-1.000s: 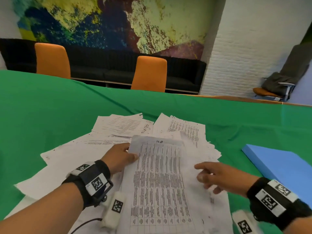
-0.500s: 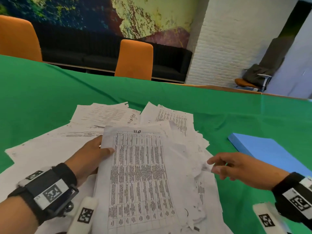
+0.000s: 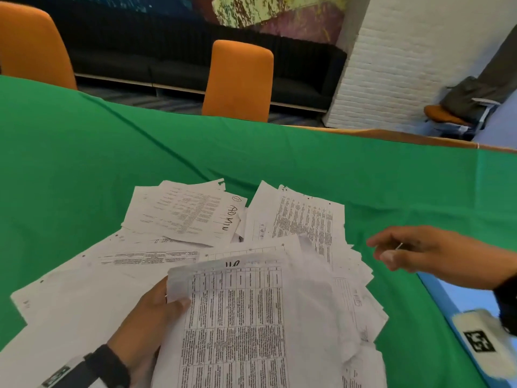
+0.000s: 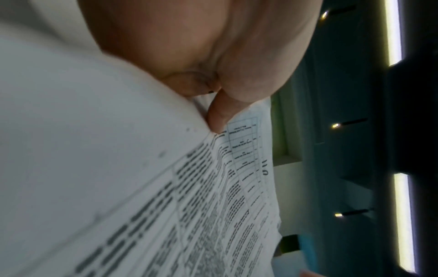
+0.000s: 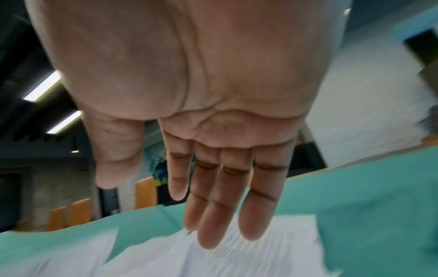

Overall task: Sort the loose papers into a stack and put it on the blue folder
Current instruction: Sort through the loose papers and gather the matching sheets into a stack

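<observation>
A messy spread of loose printed papers (image 3: 305, 219) lies on the green tablecloth. My left hand (image 3: 156, 312) grips the upper left corner of a sheaf of table-printed sheets (image 3: 240, 326), thumb on top; the left wrist view shows its fingers (image 4: 218, 116) pinching that sheaf (image 4: 213, 196). My right hand (image 3: 414, 253) hovers above the cloth to the right of the pile, fingers straight and holding nothing; the right wrist view shows the flat palm (image 5: 213, 150) over the papers (image 5: 237, 243). The blue folder (image 3: 461, 298) lies at the right edge, mostly hidden by my right wrist.
The green tablecloth (image 3: 112, 169) stretches far to the left and back. Two orange chairs (image 3: 240, 79) stand behind the table's far edge, a white brick pillar (image 3: 405, 65) at the back right.
My right hand has let go of the sheaf's right edge and lifted away to the right. My left hand keeps its hold on the corner. The camera has moved closer.
</observation>
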Motion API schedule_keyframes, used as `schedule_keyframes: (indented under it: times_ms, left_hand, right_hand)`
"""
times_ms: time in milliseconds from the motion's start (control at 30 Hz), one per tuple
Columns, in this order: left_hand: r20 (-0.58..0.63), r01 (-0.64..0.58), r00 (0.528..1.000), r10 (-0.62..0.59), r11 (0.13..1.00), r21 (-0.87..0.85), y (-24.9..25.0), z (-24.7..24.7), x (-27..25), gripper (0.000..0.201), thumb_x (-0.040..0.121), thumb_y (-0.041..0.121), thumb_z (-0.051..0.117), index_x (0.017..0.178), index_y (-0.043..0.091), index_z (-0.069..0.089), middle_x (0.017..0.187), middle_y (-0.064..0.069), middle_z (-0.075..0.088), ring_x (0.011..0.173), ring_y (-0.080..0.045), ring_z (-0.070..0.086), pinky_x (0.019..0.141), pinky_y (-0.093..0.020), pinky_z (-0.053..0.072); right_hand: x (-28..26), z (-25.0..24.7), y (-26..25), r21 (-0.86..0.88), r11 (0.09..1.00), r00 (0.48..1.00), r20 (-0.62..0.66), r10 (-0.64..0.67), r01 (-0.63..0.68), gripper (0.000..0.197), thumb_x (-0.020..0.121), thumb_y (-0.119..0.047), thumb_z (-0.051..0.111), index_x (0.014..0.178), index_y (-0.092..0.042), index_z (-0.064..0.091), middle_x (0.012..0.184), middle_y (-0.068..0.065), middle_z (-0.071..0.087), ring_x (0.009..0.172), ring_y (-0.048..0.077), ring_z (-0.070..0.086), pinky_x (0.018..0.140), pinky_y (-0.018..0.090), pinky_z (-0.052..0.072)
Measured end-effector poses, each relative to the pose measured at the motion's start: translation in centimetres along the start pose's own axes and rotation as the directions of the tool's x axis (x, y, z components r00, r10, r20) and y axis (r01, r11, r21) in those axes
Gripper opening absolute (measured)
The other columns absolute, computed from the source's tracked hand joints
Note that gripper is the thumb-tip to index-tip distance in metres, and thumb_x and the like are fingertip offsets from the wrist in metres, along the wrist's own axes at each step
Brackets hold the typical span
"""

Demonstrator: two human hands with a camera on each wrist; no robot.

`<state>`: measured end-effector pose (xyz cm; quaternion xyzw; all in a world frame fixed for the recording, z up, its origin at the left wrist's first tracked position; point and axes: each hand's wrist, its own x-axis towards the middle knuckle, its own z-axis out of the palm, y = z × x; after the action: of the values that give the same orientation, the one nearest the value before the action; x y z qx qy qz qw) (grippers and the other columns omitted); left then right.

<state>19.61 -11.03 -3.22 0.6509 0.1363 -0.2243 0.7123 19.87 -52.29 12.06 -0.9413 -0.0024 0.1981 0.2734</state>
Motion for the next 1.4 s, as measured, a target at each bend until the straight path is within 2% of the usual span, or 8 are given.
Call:
schedule_keyframes:
  times_ms: [200, 400, 567, 733, 833, 1067, 1200, 1400]
  left_hand:
    - [-0.059, -0.277, 0.961, 0.272, 0.956, -0.100, 1.3, -0.3, 0.2, 0.038, 0.100, -0.001, 0.047, 0.127, 0.021, 0.063, 0.115, -0.011, 0.076, 0.103, -0.036, 0.073, 0.093, -0.054, 0.055]
    - [-0.099, -0.421, 0.907, 0.410, 0.876, -0.236, 0.9, 0.8, -2.1, 0.032, 0.099, 0.007, 0.056, 0.128, 0.020, 0.060, 0.117, -0.011, 0.076, 0.103, -0.037, 0.073, 0.082, -0.051, 0.060]
    - [0.018, -0.381, 0.922, 0.386, 0.917, -0.120, -0.7, 0.9, -4.6, 0.039, 0.094, 0.013, 0.067, 0.132, 0.013, 0.061, 0.125, -0.012, 0.073, 0.112, -0.034, 0.071, 0.102, -0.059, 0.050]
    - [-0.083, -0.577, 0.810, 0.580, 0.814, 0.059, 1.5, 1.8, -7.2, 0.022, 0.098, 0.019, 0.062, 0.120, 0.023, 0.064, 0.109, 0.000, 0.077, 0.098, -0.025, 0.075, 0.085, -0.056, 0.059]
    - [-0.059, -0.526, 0.840, 0.539, 0.836, 0.156, 0.2, 1.5, -8.1, 0.050, 0.080, 0.033, 0.079, 0.125, 0.024, 0.059, 0.112, -0.004, 0.076, 0.097, -0.029, 0.075, 0.085, -0.056, 0.060]
    - [-0.171, -0.301, 0.930, 0.326, 0.940, 0.158, -4.4, -2.3, -7.5, 0.017, 0.099, 0.021, 0.062, 0.109, 0.009, 0.070, 0.099, -0.012, 0.080, 0.093, -0.038, 0.076, 0.093, -0.061, 0.055]
    - [-0.157, -0.209, 0.964, 0.213, 0.977, 0.043, -7.1, -4.5, -7.8, 0.022, 0.100, 0.010, 0.057, 0.119, 0.005, 0.065, 0.104, -0.018, 0.078, 0.094, -0.042, 0.075, 0.094, -0.062, 0.053]
    - [-0.076, -0.152, 0.986, 0.148, 0.988, -0.039, -7.8, -3.5, -8.8, 0.025, 0.098, 0.008, 0.058, 0.121, 0.002, 0.066, 0.110, -0.024, 0.075, 0.101, -0.045, 0.073, 0.097, -0.060, 0.052]
  right_hand:
    - [3.3, 10.2, -1.2, 0.190, 0.974, 0.977, 0.149, -0.155, 0.125, 0.063, 0.074, -0.066, 0.072, 0.129, -0.040, 0.057, 0.115, -0.018, 0.074, 0.099, 0.004, 0.072, 0.086, 0.029, 0.059]
    - [2.3, 15.8, -0.1, 0.668, 0.724, 0.982, -0.052, -0.184, 0.171, 0.049, 0.072, -0.025, 0.088, 0.118, -0.022, 0.073, 0.123, 0.014, 0.074, 0.114, 0.038, 0.070, 0.100, 0.058, 0.054]
    - [-0.5, 14.4, -1.4, 0.774, 0.530, 0.936, -0.319, -0.148, 0.347, 0.053, 0.076, -0.008, 0.071, 0.129, -0.010, 0.063, 0.124, 0.018, 0.073, 0.109, 0.035, 0.072, 0.085, 0.045, 0.062]
    - [-3.4, 13.9, -2.6, 0.811, 0.336, 0.877, -0.464, -0.128, 0.478, 0.048, 0.087, -0.024, 0.062, 0.133, -0.013, 0.062, 0.126, 0.009, 0.074, 0.111, 0.028, 0.072, 0.094, 0.047, 0.058]
    - [-4.4, 15.6, -2.8, 0.799, 0.450, 0.911, -0.402, -0.093, 0.399, 0.043, 0.090, -0.034, 0.060, 0.123, -0.008, 0.068, 0.118, 0.012, 0.077, 0.105, 0.030, 0.075, 0.090, 0.046, 0.061]
    - [-4.0, 15.1, -0.7, 0.681, 0.642, 0.853, -0.516, 0.078, 0.354, 0.022, 0.102, -0.021, 0.057, 0.107, -0.005, 0.071, 0.088, 0.011, 0.081, 0.075, 0.028, 0.077, 0.067, 0.043, 0.064]
    - [-4.1, 13.9, 3.0, 0.696, 0.644, 0.820, -0.542, 0.182, 0.318, 0.022, 0.103, -0.015, 0.056, 0.121, -0.011, 0.068, 0.106, 0.014, 0.077, 0.092, 0.036, 0.074, 0.089, 0.057, 0.057]
    - [-4.0, 16.0, 5.2, 0.792, 0.574, 0.879, -0.408, 0.245, 0.208, 0.027, 0.103, -0.006, 0.051, 0.127, -0.009, 0.062, 0.112, 0.019, 0.075, 0.091, 0.037, 0.072, 0.082, 0.049, 0.058]
